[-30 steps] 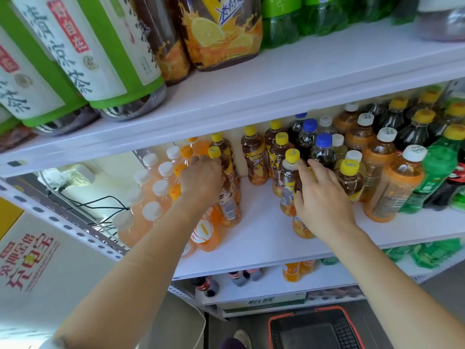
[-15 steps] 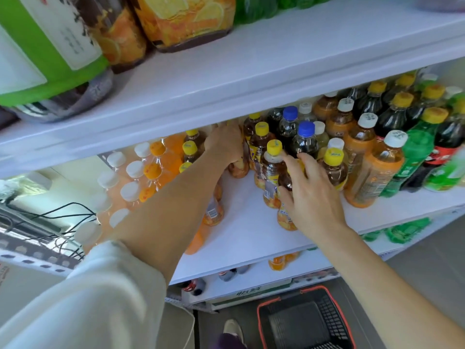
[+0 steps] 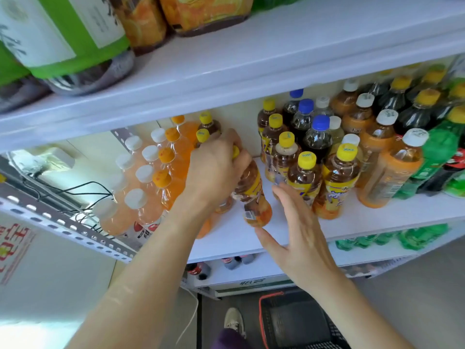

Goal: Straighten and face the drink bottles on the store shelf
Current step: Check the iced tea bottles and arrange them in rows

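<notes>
Bottle tilts in left hand, right hand beside it

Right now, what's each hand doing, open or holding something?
Left hand: grips the top of a tilted yellow-label bottle.
Right hand: open, fingers spread, holding nothing.

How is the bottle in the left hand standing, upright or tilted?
Tilted: the bottle in the left hand leans, cap left of base.
</notes>
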`<state>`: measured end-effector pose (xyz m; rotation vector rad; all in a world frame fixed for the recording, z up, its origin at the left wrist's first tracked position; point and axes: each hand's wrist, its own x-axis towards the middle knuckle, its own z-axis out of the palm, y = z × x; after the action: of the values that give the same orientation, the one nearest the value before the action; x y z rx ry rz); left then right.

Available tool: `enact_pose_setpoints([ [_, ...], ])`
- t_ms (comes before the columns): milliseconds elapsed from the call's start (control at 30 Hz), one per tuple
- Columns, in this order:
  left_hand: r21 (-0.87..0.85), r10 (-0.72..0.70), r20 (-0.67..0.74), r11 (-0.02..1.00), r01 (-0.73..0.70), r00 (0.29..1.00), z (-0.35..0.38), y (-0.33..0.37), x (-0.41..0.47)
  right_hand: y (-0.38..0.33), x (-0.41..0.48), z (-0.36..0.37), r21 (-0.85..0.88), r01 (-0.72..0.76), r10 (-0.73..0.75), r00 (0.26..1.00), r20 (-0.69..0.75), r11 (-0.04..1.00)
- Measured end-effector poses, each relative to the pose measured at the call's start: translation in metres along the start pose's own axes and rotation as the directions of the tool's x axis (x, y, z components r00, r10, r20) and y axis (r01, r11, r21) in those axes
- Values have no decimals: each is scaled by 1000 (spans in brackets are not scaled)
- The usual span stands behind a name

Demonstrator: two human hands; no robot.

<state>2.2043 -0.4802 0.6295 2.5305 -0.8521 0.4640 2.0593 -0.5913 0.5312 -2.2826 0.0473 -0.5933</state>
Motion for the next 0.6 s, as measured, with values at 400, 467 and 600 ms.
enact_pose_setpoints([
  [400, -779, -378, 251, 468, 418, 891, -57, 10, -48, -34, -30, -37, 615, -340, 78, 908, 412, 711],
  [467, -842, -359, 302, 334, 423, 883, -54, 10, -51, -36, -30, -46, 656, -415, 84, 877, 474, 630],
  [600, -909, -262, 410, -34, 416, 874, -42, 16, -61, -37, -30, -55, 695, -595, 57, 775, 630, 404],
])
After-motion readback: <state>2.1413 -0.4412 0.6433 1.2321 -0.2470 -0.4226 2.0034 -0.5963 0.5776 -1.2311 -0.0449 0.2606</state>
